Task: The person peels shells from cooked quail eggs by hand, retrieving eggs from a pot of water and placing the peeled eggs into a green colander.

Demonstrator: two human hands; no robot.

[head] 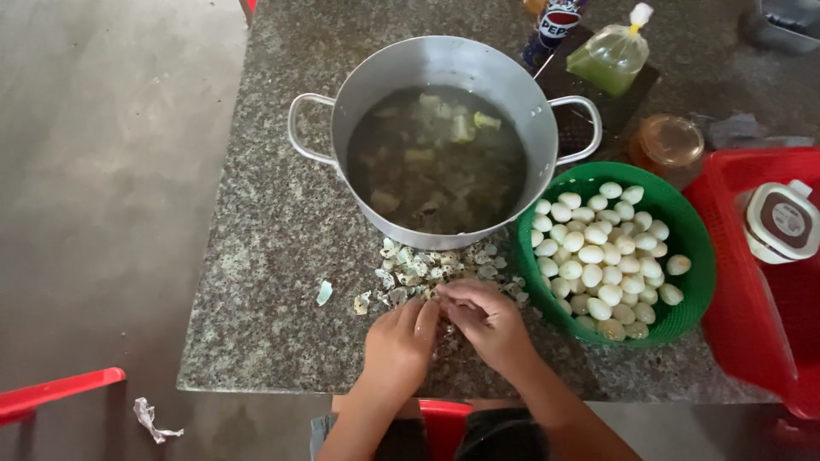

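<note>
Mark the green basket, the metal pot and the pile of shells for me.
green basket (pixel 702 256): head view, bare right rim.
metal pot (pixel 504 81): head view, inner wall at upper right.
pile of shells (pixel 427 266): head view, middle of the heap.

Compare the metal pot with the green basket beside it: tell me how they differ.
The metal pot is a grey, solid-walled vessel with two loop handles; the green basket is perforated plastic with no handles in view. The pot holds dark liquid with pale pieces floating in it; the basket holds a dry heap of peeled white eggs. The pot looks wider and deeper. Both are round, open-topped and stand on the granite counter.
</note>
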